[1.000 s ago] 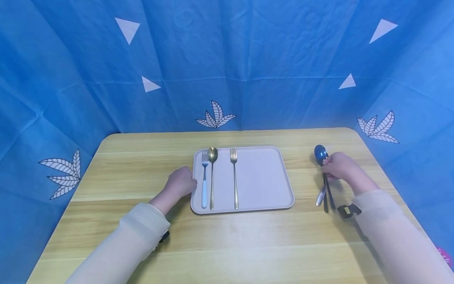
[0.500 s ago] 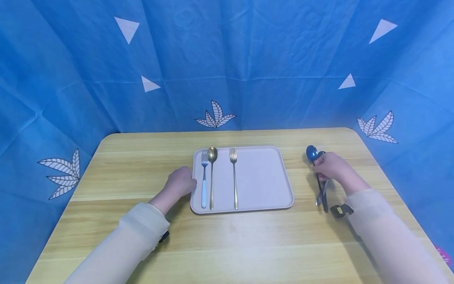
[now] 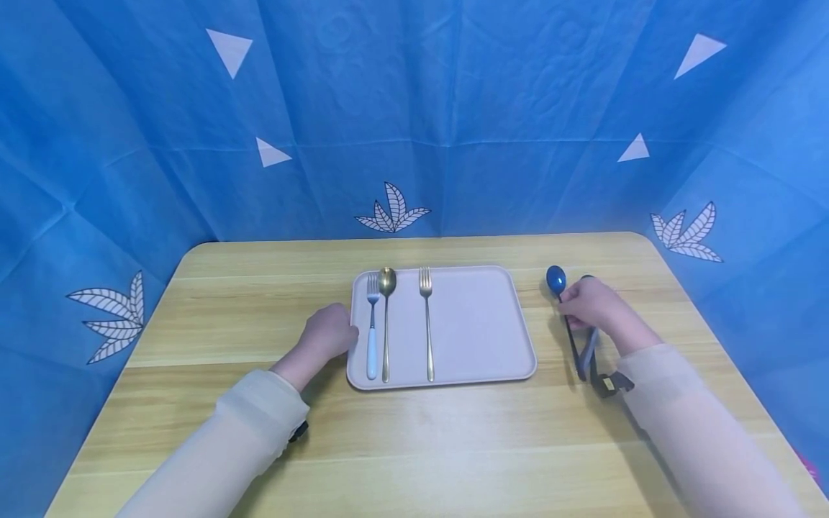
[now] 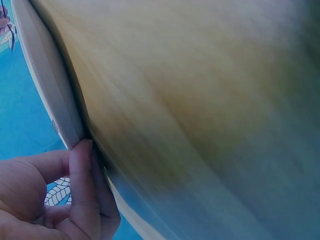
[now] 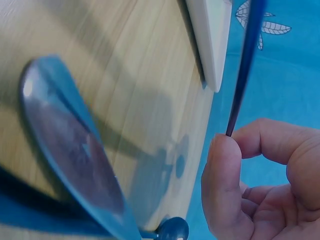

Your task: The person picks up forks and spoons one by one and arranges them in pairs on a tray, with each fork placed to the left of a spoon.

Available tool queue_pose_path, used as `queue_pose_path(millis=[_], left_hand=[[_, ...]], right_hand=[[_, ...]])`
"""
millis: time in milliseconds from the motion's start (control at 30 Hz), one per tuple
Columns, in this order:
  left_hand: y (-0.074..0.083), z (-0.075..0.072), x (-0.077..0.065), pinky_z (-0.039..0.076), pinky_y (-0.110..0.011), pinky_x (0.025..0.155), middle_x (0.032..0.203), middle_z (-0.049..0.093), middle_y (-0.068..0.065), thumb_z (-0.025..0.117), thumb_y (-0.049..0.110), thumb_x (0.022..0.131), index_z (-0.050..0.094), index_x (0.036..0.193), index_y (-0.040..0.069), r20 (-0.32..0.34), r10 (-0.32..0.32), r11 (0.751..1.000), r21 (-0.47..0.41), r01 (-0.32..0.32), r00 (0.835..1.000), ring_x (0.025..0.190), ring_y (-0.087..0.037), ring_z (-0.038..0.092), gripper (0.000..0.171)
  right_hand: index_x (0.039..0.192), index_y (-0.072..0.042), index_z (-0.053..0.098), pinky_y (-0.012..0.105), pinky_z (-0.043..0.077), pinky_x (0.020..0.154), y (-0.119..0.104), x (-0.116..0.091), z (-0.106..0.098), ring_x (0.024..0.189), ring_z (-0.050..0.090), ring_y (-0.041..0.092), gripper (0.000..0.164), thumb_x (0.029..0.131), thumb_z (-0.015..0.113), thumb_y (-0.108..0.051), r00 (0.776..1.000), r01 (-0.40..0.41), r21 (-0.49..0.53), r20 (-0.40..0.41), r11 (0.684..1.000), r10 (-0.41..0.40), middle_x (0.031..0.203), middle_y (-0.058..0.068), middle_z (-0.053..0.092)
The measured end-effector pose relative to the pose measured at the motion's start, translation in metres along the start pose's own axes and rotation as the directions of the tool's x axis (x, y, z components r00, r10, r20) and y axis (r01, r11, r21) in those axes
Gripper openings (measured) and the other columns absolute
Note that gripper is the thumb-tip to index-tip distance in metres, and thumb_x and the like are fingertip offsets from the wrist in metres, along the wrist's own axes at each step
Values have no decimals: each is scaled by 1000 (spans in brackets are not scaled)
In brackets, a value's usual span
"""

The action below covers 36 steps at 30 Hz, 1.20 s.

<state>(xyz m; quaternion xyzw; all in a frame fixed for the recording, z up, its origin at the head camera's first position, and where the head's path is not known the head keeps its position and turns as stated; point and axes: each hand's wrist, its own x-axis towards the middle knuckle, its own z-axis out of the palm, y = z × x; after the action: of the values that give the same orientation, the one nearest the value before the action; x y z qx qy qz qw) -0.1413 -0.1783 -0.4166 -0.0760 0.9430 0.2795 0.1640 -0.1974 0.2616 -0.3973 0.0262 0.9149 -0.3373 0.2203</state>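
My left hand (image 3: 322, 332) grips the left rim of a pale pink tray (image 3: 479, 324), thumb and fingers pinching the edge in the left wrist view. Lying on the tray are a fork with a light blue handle (image 3: 372, 352), a gold spoon (image 3: 387, 282) and a gold fork (image 3: 425, 284). To the right, my right hand (image 3: 592, 302) pinches a dark spoon (image 3: 555, 279) by its thin handle, its bowl pointing away. The right wrist view shows the handle raised over the table, its shadow below. Beneath this hand lie a silver-handled utensil (image 5: 75, 145) and another dark utensil (image 5: 172, 230), partly hidden.
The light wood table (image 3: 453, 446) ends at a blue cloth backdrop (image 3: 440, 108) with white leaf and triangle prints. Tabletop separates the tray from the utensils at right. A dark wrist strap piece (image 3: 612, 385) hangs under the right sleeve.
My right hand has moved left toward the tray, carrying the dark spoon away from the other utensils. The left hand and the tray have stayed in place.
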Motion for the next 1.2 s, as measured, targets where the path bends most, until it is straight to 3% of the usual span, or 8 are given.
queue_pose_path(millis=[367,1200], left_hand=[[0,0,0,43,-29,55,75,55,-10,53,6,91,56,86,3,2,0,1000,-9,0,1000,64,-22,54,7],[-1,-1,0,43,-29,54,73,55,-9,52,5,89,55,83,3,-3,3,1000,-13,-3,1000,63,-22,54,7]], right_hand=[[112,14,58,32,59,67,-12,-1,10,70,65,17,28,94,62,-6,999,33,4,-1,999,-33,97,21,63],[108,10,59,33,59,70,-37,6,26,72,64,19,24,92,64,-8,999,30,15,21,999,-30,91,17,64]])
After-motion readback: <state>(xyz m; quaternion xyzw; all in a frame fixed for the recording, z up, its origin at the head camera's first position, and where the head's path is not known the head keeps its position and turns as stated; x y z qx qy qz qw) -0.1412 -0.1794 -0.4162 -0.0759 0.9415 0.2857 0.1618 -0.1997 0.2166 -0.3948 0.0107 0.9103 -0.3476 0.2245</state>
